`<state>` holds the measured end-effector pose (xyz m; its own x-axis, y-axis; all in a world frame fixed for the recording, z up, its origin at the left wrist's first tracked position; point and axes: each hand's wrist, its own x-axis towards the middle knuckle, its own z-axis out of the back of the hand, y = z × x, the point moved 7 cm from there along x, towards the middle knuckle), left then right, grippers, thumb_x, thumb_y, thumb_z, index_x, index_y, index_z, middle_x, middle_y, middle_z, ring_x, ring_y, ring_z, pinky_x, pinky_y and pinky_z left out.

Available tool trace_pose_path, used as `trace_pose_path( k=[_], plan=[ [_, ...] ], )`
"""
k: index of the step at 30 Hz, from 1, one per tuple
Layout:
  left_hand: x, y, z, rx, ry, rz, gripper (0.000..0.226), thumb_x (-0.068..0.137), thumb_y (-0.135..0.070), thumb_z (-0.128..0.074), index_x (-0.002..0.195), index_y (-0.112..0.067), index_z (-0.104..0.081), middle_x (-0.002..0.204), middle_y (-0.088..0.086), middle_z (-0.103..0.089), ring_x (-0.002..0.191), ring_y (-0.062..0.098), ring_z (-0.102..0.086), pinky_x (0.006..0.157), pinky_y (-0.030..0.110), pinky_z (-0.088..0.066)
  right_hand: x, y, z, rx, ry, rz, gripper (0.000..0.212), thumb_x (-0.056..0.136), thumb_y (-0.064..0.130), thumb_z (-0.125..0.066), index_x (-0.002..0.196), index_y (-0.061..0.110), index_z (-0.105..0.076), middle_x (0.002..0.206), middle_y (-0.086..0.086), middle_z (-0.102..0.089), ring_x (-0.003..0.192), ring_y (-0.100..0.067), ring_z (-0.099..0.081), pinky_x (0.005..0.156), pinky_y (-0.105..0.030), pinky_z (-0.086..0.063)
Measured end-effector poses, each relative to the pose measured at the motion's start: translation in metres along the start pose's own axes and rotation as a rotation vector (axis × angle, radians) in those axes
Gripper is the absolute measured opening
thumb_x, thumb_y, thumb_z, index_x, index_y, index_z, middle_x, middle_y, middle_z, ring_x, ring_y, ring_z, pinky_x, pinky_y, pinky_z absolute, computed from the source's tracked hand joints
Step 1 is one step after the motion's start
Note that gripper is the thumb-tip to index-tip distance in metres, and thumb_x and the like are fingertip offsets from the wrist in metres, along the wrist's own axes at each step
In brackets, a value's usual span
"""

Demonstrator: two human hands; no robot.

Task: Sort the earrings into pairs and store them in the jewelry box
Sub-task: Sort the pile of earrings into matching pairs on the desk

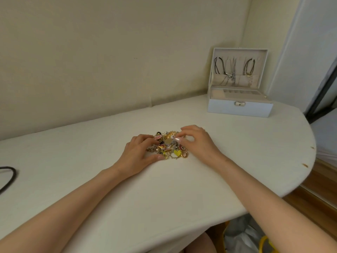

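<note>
A tangled pile of earrings [168, 146], gold, pink, black and yellow, lies mid-table; a yellow heart earring [177, 152] sits at its front right. My left hand [139, 154] rests on the pile's left side, fingers spread and touching the earrings. My right hand [197, 141] reaches in from the right, fingertips down on the top of the pile; whether they pinch an earring is unclear. A white jewelry box [238, 106] stands open at the far right corner, necklaces hanging in its lid, its compartments visible.
The white table [164, 189] curves away at its right edge [310, 161], with chipped spots there. A black cord [8, 177] lies at the left edge. Walls close off the back. A wooden floor and a bag show below right.
</note>
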<state>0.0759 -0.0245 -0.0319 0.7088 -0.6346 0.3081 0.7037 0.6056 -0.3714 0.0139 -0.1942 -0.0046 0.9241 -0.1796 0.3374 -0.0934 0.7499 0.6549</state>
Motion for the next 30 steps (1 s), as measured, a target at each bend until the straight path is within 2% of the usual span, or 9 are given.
trace_pose_path(
  k=[3, 6, 10, 15, 20, 23, 27, 30],
  plan=[
    [0.000, -0.001, 0.001, -0.005, -0.006, 0.004, 0.111, 0.048, -0.098, -0.011, 0.125, -0.030, -0.053, 0.135, -0.006, -0.043, 0.124, 0.017, -0.036, 0.102, 0.030, -0.027, 0.021, 0.014, -0.007, -0.134, 0.027, 0.016, 0.017, 0.089, 0.027, -0.060, 0.101, 0.023, -0.072, 0.124, 0.001, -0.055, 0.120, -0.020, -0.037, 0.090, -0.023, -0.028],
    [-0.002, -0.001, 0.002, -0.005, -0.003, 0.002, 0.111, 0.049, -0.098, -0.012, 0.125, -0.030, -0.053, 0.134, -0.004, -0.043, 0.124, 0.017, -0.037, 0.103, 0.030, -0.028, 0.036, 0.021, -0.021, -0.328, 0.182, 0.005, 0.019, 0.082, 0.031, -0.069, 0.100, 0.024, -0.072, 0.120, -0.002, -0.055, 0.121, -0.026, -0.037, 0.095, -0.034, -0.037],
    [-0.001, -0.001, 0.002, -0.011, -0.015, -0.008, 0.107, 0.051, -0.098, -0.014, 0.127, -0.031, -0.049, 0.131, -0.004, -0.045, 0.121, 0.017, -0.039, 0.102, 0.031, -0.031, 0.044, 0.024, -0.022, -0.425, 0.271, -0.037, 0.025, 0.075, 0.037, -0.075, 0.094, 0.022, -0.071, 0.113, -0.001, -0.056, 0.119, -0.024, -0.039, 0.086, -0.033, -0.036],
    [-0.001, -0.001, 0.002, -0.034, -0.033, -0.017, 0.102, 0.052, -0.096, -0.023, 0.127, -0.032, -0.048, 0.127, -0.005, -0.047, 0.117, 0.018, -0.041, 0.098, 0.030, -0.031, 0.044, 0.021, -0.023, -0.377, 0.258, -0.033, 0.015, 0.077, 0.030, -0.075, 0.088, 0.020, -0.071, 0.109, 0.001, -0.059, 0.117, -0.024, -0.042, 0.082, -0.032, -0.038],
    [-0.001, -0.001, 0.002, -0.032, -0.035, -0.010, 0.101, 0.051, -0.094, -0.028, 0.127, -0.029, -0.048, 0.126, -0.005, -0.047, 0.115, 0.017, -0.041, 0.096, 0.029, -0.032, 0.041, 0.021, -0.024, -0.339, 0.289, -0.034, 0.026, 0.072, 0.038, -0.077, 0.094, 0.024, -0.072, 0.114, 0.000, -0.058, 0.117, -0.023, -0.040, 0.089, -0.036, -0.040],
    [0.000, -0.001, 0.002, -0.039, -0.037, 0.018, 0.090, 0.058, -0.080, -0.034, 0.128, -0.026, -0.047, 0.127, -0.004, -0.048, 0.116, 0.017, -0.042, 0.096, 0.027, -0.032, 0.042, 0.022, -0.029, -0.305, 0.306, -0.042, 0.019, 0.072, 0.034, -0.078, 0.086, 0.023, -0.072, 0.108, 0.002, -0.061, 0.116, -0.022, -0.041, 0.091, -0.037, -0.043],
    [0.000, 0.001, 0.002, -0.044, -0.034, 0.026, 0.095, 0.055, -0.085, -0.033, 0.128, -0.025, -0.048, 0.125, -0.004, -0.049, 0.115, 0.016, -0.042, 0.095, 0.027, -0.033, 0.040, 0.022, -0.030, -0.176, 0.351, -0.102, 0.018, 0.069, 0.028, -0.081, 0.081, 0.018, -0.072, 0.090, 0.004, -0.055, 0.119, -0.022, -0.038, 0.096, -0.036, -0.042],
    [-0.002, 0.000, 0.003, -0.067, -0.021, 0.024, 0.090, 0.058, -0.080, -0.035, 0.127, -0.024, -0.048, 0.124, -0.004, -0.048, 0.115, 0.016, -0.042, 0.096, 0.026, -0.032, 0.041, 0.023, -0.021, -0.137, 0.288, -0.106, 0.016, 0.067, 0.026, -0.082, 0.076, 0.019, -0.072, 0.097, 0.001, -0.056, 0.117, -0.020, -0.038, 0.096, -0.037, -0.041]
  ],
)
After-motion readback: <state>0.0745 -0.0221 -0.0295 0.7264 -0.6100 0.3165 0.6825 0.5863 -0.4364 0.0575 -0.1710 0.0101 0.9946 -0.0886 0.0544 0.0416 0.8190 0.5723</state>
